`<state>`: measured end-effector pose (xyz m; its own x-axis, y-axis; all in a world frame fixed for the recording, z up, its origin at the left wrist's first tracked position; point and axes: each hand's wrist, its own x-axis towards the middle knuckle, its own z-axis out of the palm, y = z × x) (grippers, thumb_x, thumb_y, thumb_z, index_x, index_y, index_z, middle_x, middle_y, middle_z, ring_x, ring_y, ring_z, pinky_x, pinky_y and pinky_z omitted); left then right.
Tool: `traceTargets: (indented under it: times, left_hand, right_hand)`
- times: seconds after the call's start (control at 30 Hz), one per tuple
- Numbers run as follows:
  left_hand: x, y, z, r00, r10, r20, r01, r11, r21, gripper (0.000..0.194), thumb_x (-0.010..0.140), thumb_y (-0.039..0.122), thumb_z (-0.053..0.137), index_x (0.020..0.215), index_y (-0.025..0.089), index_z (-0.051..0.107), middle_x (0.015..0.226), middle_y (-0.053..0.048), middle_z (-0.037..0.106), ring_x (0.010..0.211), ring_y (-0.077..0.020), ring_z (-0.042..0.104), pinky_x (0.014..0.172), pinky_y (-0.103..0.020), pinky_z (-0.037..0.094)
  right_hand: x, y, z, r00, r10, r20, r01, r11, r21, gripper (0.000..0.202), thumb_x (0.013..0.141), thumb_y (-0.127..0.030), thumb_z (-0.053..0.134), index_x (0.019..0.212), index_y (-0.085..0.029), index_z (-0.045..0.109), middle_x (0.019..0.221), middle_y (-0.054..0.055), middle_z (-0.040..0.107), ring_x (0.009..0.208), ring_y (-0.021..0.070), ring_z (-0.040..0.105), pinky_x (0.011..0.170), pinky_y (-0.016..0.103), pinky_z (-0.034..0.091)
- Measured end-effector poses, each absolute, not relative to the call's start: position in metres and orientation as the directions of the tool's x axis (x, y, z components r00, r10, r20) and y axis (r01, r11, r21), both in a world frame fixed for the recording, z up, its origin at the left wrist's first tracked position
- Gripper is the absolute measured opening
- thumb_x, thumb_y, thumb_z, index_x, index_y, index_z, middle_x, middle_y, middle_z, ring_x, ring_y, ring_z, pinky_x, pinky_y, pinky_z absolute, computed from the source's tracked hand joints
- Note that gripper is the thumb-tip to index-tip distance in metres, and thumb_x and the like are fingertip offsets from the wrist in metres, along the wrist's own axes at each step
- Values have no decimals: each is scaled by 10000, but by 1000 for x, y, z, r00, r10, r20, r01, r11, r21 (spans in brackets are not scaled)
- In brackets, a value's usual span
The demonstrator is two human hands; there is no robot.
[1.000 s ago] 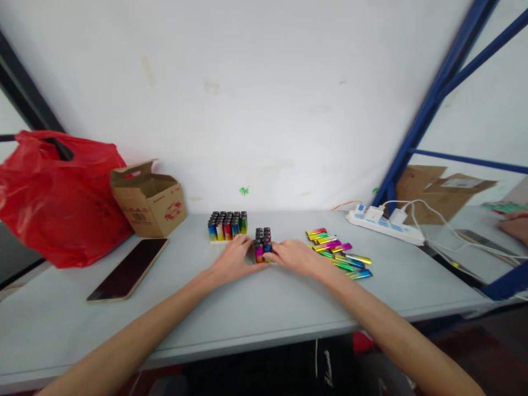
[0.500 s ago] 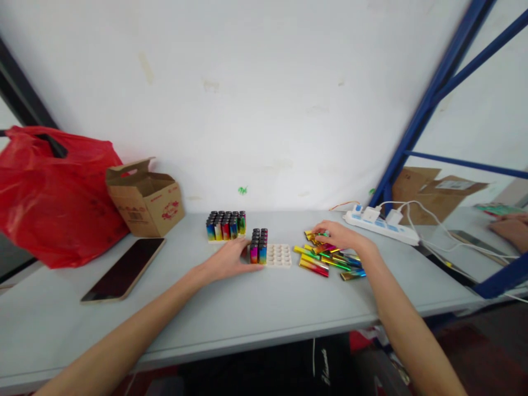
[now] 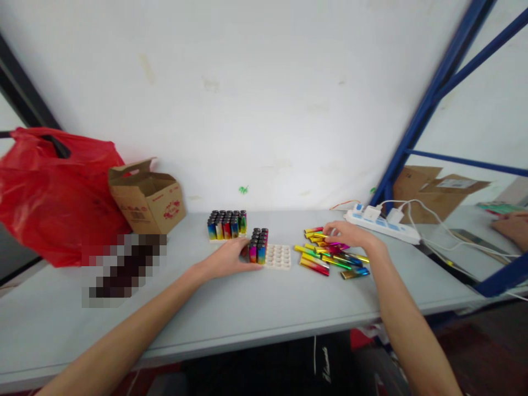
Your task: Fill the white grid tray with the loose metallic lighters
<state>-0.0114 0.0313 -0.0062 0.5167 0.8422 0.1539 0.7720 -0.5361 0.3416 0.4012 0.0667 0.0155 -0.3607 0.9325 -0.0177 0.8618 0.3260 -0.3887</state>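
Observation:
My left hand is closed around the left end of a white holed tray, its thumb along the front and its fingers behind. Upright lighters with black tops and shiny multicoloured bodies fill the tray's left rows. The holes at its right show bare. To the right lies a loose pile of shiny metallic lighter sleeves in gold, red, green, pink and blue. My right hand reaches down over the back of this pile with curled fingers; its fingertips are partly hidden among the pieces.
A second group of upright lighters stands behind my left hand. At left are a red plastic bag, an open cardboard box and a pixelated dark object. A power strip with cables and a blue frame stand right. Another person's hand shows beyond.
My right hand has shifted slightly right over the pile, and some sleeves there have moved apart. My left hand stays at the tray. The view has moved a little.

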Motion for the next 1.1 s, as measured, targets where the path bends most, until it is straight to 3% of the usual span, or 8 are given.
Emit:
traceTargets:
  times: [0.23,0.4,0.5,0.57,0.7,0.87,0.97,1.1]
  left_hand:
    - [-12,32,-9,535,825,180,754,-563,338,565,763,726,683,950,199,603,968,-79,711,819,-275,675,719,-349,493]
    - [-16,33,-9,572,802,173,730,-594,339,570,791,706,663,1033,193,608,1046,-101,717,901,-292,695,804,-363,518]
    - [-18,34,-8,590,790,164,718,-607,341,570,788,694,669,1059,196,610,1091,-110,716,967,-307,696,864,-372,521]
    - [-18,33,-8,586,795,157,722,-601,344,568,776,698,676,1041,199,616,1093,-111,717,981,-310,693,881,-377,522]
    - [-15,31,-8,572,803,170,730,-592,341,567,759,689,691,1021,190,628,1075,-115,719,970,-310,690,893,-391,522]
    - [-14,31,-11,575,795,190,722,-603,338,569,767,684,695,1031,185,628,1066,-115,720,963,-307,690,875,-392,529]
    - [-14,31,-11,581,791,195,715,-610,342,579,774,678,699,1059,180,625,1101,-124,719,997,-315,690,902,-402,530]
    - [-14,31,-10,577,795,187,726,-604,329,582,776,690,692,1053,183,626,1110,-126,717,1015,-327,691,928,-414,527]
  right_hand:
    - [372,68,14,-353,890,290,811,446,-379,399,1038,-442,420,966,-179,712,804,59,725,727,200,623,696,299,443]
    - [328,67,4,-280,864,418,618,496,-610,427,944,-591,589,975,-186,719,709,-4,619,625,155,496,606,278,368]
    - [301,67,-2,-217,892,397,412,452,-791,486,866,-675,652,820,-191,640,634,-39,501,591,134,444,566,267,362]
    - [287,64,-4,-205,911,357,265,403,-876,515,877,-707,613,779,-203,569,689,-25,530,622,131,491,578,259,406]
    - [268,55,-6,-328,909,257,-1,272,-962,468,909,-703,574,929,-237,533,752,-26,588,628,129,560,589,252,467]
    - [254,50,-10,-266,940,212,112,249,-962,514,880,-731,594,829,-223,539,583,-85,359,468,85,306,434,212,234]
    - [248,49,-12,-204,957,206,184,244,-952,630,894,-786,490,626,-220,414,553,-62,318,476,88,265,443,237,190]
    - [243,47,-13,-168,979,114,176,144,-974,616,929,-721,402,553,-246,289,502,-62,238,449,90,193,444,262,157]
